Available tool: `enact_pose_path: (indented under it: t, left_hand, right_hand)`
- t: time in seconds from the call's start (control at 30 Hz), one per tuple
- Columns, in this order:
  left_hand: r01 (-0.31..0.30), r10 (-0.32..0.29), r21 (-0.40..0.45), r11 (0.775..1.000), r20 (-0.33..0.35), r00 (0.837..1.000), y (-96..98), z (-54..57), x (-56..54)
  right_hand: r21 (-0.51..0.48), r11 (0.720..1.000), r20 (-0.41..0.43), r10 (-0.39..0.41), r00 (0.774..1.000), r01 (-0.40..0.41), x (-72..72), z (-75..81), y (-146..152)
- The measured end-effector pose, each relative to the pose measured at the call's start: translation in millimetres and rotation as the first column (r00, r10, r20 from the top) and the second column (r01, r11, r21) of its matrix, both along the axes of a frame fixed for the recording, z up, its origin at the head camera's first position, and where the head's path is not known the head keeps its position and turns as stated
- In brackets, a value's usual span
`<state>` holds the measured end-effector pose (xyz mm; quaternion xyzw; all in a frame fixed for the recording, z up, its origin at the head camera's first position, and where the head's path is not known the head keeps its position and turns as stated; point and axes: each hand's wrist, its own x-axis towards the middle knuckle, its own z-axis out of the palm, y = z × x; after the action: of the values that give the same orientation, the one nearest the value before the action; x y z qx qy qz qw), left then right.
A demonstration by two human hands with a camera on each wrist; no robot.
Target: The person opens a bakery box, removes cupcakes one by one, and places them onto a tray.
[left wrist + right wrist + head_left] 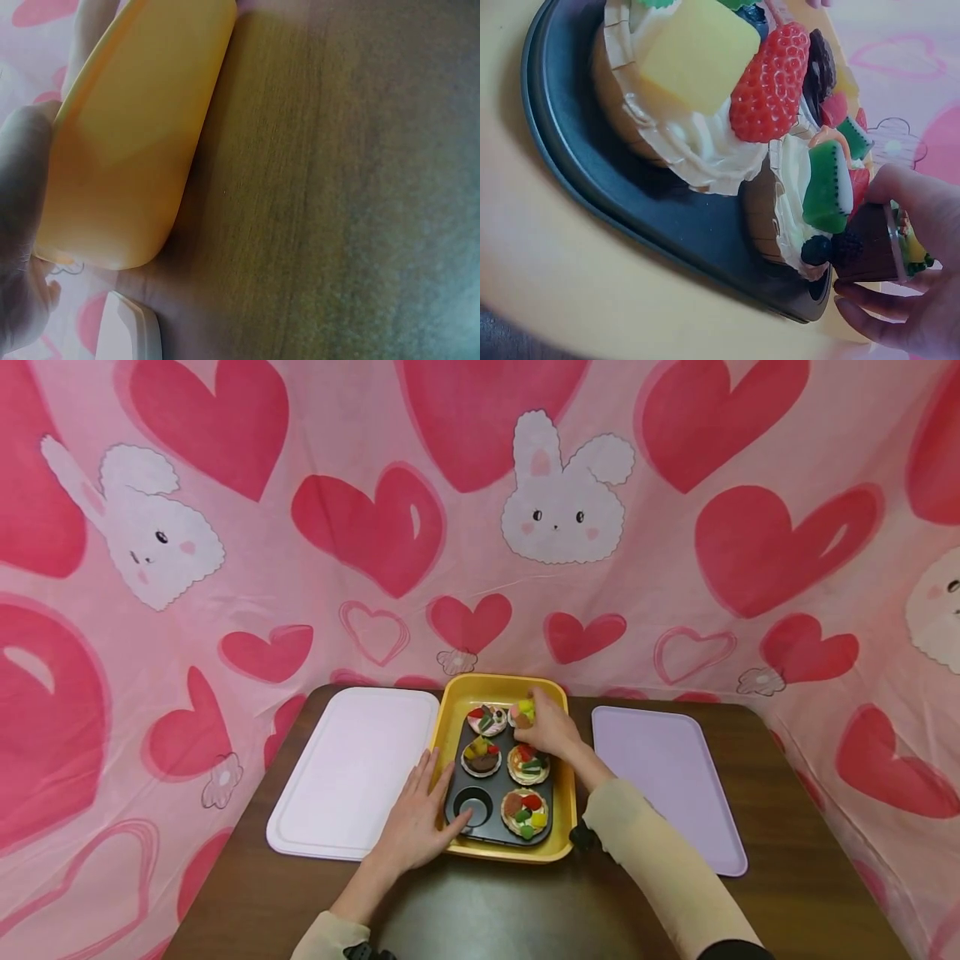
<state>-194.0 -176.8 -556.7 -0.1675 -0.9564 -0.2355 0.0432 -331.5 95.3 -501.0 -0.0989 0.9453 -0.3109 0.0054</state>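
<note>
A dark muffin tin [454,777] sits inside a yellow tray [573,793], several fruit-topped tarts in its cups. The near-left cup [474,807] holds nothing. My right hand [553,728] grips a fruit tart [877,244] with a brown cup at the tin's far-right corner, thumb on one side and fingers on the other. Just nearer stands a tart with kiwi and strawberry [528,764]. The nearest tart carries a red strawberry [771,82] and a yellow cube. My left hand [416,818] rests with spread fingers at the tray's near-left rim, its thumb over the near edge.
A white tray [352,768] lies left of the yellow tray, and a lilac tray [667,777] lies to its right. Everything stands on a brown wooden table [510,910]. A pink cloth with hearts and rabbits [465,543] hangs behind the table.
</note>
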Motion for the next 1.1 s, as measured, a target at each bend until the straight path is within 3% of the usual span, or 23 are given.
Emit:
enact_pose_path:
  t: [0.23, 0.8, 1.1]
  left_hand:
    - [-0.002, 0.002, 0.008, 1.000, -0.006, 1.000, 0.3, -1.2, -0.4]
    - [-0.004, 0.005, 0.018, 1.000, -0.021, 1.000, -0.1, 0.9, -1.5]
    - [-0.004, 0.003, 0.034, 0.999, 0.025, 1.000, 1.6, 5.1, -0.8]
  right_hand:
    - [0.008, 1.000, -0.051, 0.013, 0.999, -0.012, 1.6, -0.1, 5.3]
    - [-0.062, 0.997, -0.043, 0.034, 0.998, -0.036, 3.3, 8.1, 15.6]
    - [-0.087, 0.995, -0.037, 0.039, 0.999, -0.042, 6.3, 9.7, 18.3]
